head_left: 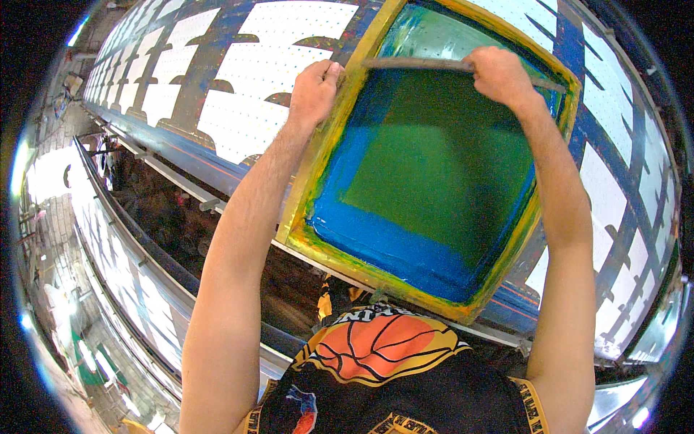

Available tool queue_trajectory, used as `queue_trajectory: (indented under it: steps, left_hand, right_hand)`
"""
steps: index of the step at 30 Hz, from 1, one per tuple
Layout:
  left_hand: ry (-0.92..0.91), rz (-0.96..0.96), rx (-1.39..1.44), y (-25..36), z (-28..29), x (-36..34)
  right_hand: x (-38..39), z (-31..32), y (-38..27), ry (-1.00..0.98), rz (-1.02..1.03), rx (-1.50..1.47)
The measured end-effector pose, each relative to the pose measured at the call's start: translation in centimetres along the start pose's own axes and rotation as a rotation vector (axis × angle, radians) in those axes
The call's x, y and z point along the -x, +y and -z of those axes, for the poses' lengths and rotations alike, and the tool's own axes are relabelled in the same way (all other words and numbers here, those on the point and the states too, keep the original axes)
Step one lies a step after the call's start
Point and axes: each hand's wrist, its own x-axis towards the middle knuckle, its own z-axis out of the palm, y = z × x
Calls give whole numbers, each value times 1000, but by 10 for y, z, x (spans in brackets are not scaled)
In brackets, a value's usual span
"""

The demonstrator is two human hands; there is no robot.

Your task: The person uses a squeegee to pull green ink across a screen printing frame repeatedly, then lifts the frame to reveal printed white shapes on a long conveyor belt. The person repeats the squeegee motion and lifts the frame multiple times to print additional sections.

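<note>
A screen-printing frame (318,177) with yellow-stained edges lies slanted on the long printing table before me. Its mesh (430,166) is dark green, bordered by blue ink, with paler smeared ink at the far end. My left hand (314,90) is closed at the frame's upper left edge, fingers curled on it. My right hand (499,76) grips a long squeegee (416,64) that spans the upper part of the screen.
White cut pieces (249,116) with small dots cover the table in rows on both sides. A metal rail (181,188) runs along its near edge. A second table (130,267) with similar pieces stands at lower left, beside a cluttered floor (69,322).
</note>
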Motion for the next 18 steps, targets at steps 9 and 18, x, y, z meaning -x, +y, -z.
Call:
queue_trajectory:
  steps: [9,18]
  left_hand:
    - [-23,-32,21,-16,-4,-5]
    - [-14,-106,2,-12,-9,-7]
  right_hand:
    - [90,12,-138,-74,267,-91]
    - [205,24,-265,-152,-72,-175]
